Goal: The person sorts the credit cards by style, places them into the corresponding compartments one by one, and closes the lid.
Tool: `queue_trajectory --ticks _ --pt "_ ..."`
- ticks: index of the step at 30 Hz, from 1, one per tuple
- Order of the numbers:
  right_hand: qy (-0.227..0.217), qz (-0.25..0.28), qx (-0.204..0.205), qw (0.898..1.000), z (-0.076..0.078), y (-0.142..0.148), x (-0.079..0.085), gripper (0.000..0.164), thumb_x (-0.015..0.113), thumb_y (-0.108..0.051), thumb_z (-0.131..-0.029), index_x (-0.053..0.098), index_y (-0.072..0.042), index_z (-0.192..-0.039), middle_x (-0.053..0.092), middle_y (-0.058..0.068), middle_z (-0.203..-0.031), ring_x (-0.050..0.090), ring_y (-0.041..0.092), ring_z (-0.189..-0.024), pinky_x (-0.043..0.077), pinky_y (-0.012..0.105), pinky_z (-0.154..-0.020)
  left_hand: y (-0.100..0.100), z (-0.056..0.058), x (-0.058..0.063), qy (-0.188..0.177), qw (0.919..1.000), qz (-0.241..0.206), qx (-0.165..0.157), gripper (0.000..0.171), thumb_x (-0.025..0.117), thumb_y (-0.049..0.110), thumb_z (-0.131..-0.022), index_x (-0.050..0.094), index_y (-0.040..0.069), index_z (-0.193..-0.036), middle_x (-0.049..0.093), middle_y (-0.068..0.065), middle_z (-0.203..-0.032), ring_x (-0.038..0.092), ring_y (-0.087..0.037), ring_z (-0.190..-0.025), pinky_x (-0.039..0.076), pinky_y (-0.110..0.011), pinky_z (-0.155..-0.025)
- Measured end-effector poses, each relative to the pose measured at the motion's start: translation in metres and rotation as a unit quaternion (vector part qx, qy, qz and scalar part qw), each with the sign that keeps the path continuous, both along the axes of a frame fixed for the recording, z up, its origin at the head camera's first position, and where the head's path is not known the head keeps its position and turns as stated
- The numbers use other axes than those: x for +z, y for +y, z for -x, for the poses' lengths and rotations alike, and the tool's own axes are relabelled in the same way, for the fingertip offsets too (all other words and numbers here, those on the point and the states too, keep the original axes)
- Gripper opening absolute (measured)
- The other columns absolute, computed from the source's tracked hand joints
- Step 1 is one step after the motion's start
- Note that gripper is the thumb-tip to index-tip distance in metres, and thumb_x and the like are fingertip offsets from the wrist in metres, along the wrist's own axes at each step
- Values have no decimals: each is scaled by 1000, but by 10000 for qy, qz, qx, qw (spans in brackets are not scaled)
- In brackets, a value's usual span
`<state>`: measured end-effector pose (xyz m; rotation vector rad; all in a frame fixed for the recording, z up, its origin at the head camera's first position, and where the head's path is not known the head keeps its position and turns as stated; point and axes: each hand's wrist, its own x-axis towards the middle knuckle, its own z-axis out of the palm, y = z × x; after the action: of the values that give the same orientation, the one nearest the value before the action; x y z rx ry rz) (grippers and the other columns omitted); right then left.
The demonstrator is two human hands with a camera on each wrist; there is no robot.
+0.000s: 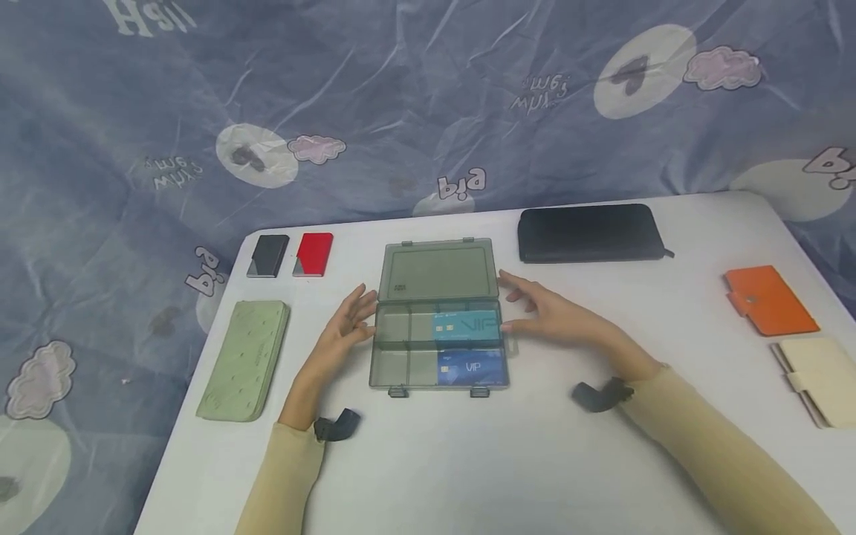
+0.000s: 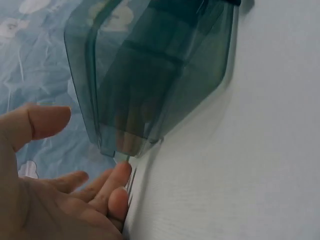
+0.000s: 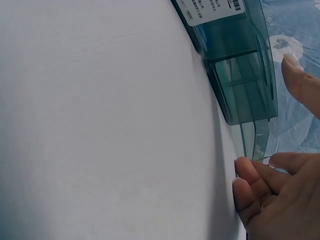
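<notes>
A translucent grey-green divided plastic box (image 1: pixel 389 369) lies on the white table with its lid (image 1: pixel 438 269) folded back. In its right-hand compartments are a teal VIP card (image 1: pixel 466 325), perhaps more than one overlapped, and below it a blue VIP card (image 1: pixel 472 368). My left hand (image 1: pixel 337 334) is at the box's left side, fingers loosely bent and thumb apart from them. On the opposite side my right hand (image 1: pixel 551 312) has its thumb and fingers spread beside the box edge. Neither hand grips anything; whether the fingertips touch the box I cannot tell.
At the back left lie a black card holder (image 1: pixel 269 256) and a red card holder (image 1: pixel 314 254), with a green wallet (image 1: pixel 244 360) nearer. A black zip wallet (image 1: pixel 591 234) is at the back. Orange (image 1: pixel 772 299) and cream (image 1: pixel 822 380) wallets lie at right.
</notes>
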<state>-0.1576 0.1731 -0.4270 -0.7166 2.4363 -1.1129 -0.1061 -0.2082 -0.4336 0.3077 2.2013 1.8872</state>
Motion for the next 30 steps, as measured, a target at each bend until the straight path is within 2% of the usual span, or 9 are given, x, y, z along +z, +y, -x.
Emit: queue_trajectory --ticks 3,6,10,14,18,23,27,30 --pt "-48 -89 23 9999 1 -2 0 96 71 -50 -76 16 -22 -150 45 6 -136 45 24 -119 38 46 -100 -1 0 2 -100 9998 -122 -89 72 49 -4 -89 12 9 -149 23 -17 -152 24 -35 -138 19 -53 -111" --pt "-68 -101 17 9999 1 -4 0 96 71 -51 -75 17 -23 -150 48 6 -130 46 24 -119 38 47 -100 -1 1 1 30 9996 149 -237 73 52 -2 -88 15 12 -149 23 -15 -152 26 -33 -138 19 -53 -109" --pt "-98 156 -15 9998 2 -4 -3 99 74 -44 -76 12 -23 -150 44 6 -138 46 24 -120 38 47 -97 0 2 0 315 9978 389 -440 76 58 -2 -86 17 10 -149 21 -12 -154 27 -32 -137 21 -54 -106" --pt "-106 558 -125 9983 3 -3 -7 108 78 -35 -74 2 -27 -150 39 5 -143 50 24 -112 39 41 -88 -1 4 -2 467 9977 135 -477 81 62 -5 -83 17 9 -149 21 -10 -154 27 -31 -138 22 -53 -104" --pt "52 975 19 9952 4 -4 -9 116 80 -24 -72 -6 -26 -150 31 6 -146 52 25 -108 41 36 -82 -2 5 -4 405 9979 -181 -469 84 63 -9 -81 17 7 -149 21 -10 -154 28 -33 -137 24 -50 -106" --pt "341 1220 252 9916 3 -8 -8 119 81 -12 -69 -5 -19 -150 27 12 -140 53 27 -106 45 39 -79 -3 3 -6 162 9977 -467 -463 87 62 -11 -81 13 11 -150 20 -9 -154 27 -33 -137 22 -50 -110" --pt "320 1432 212 9890 -3 -13 1 118 80 -3 -68 -4 -13 -150 27 18 -139 54 33 -101 45 44 -77 -3 2 -5 -14 9981 -495 -376 89 62 -10 -81 12 14 -150 21 -5 -154 28 -31 -136 20 -50 -111" --pt "365 1517 163 9876 -5 -13 1 116 80 -4 -69 -2 -15 -149 27 18 -141 54 31 -99 46 42 -76 -4 2 -3 -65 9982 -442 -389 88 62 -8 -82 11 14 -150 21 -4 -154 28 -31 -136 20 -49 -112"
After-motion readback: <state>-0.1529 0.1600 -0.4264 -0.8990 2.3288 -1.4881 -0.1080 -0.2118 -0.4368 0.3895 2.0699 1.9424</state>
